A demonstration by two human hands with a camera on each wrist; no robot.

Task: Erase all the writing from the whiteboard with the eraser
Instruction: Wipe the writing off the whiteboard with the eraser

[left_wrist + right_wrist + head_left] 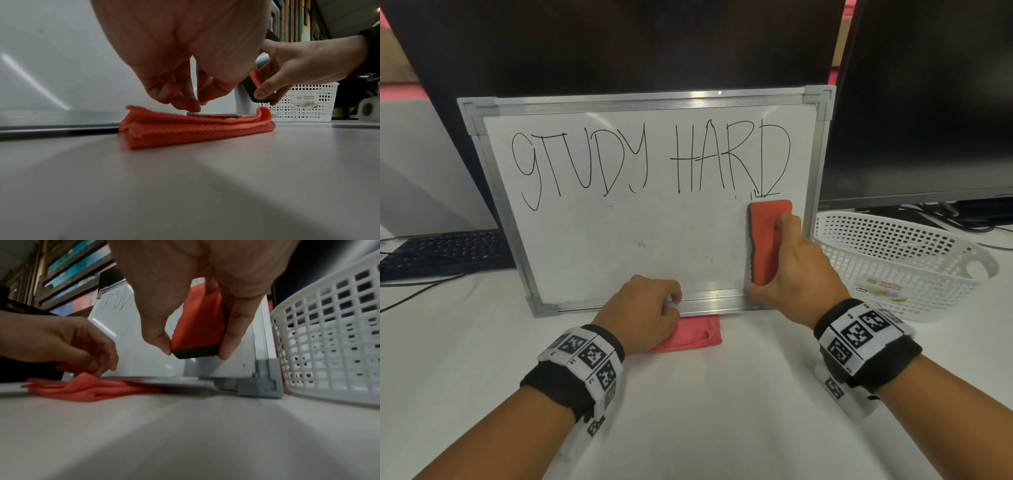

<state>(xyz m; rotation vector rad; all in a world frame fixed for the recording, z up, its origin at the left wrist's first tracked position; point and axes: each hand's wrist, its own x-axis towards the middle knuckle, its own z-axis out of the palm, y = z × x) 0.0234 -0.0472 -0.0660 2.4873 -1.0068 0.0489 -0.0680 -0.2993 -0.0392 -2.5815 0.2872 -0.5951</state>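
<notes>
The whiteboard [640,240] leans upright against a dark monitor. Black writing [585,161] reading "STUDY HARD" fills its upper half, and the lower half is blank. A red eraser [765,226] with a black felt face lies upright against the board's lower right, just under the last letter. My right hand [772,257] grips it by its long sides, thumb on the left edge; the right wrist view shows the eraser [197,324] between thumb and fingers. My left hand [673,303] has its curled fingertips on the board's bottom frame, above a folded pink cloth [195,129].
A white perforated basket [893,260] stands just right of the board, close to my right hand. A black keyboard [448,253] lies at the left behind the board's corner. A second monitor [928,102] stands at the back right. The cloth sits partly under the board's bottom edge.
</notes>
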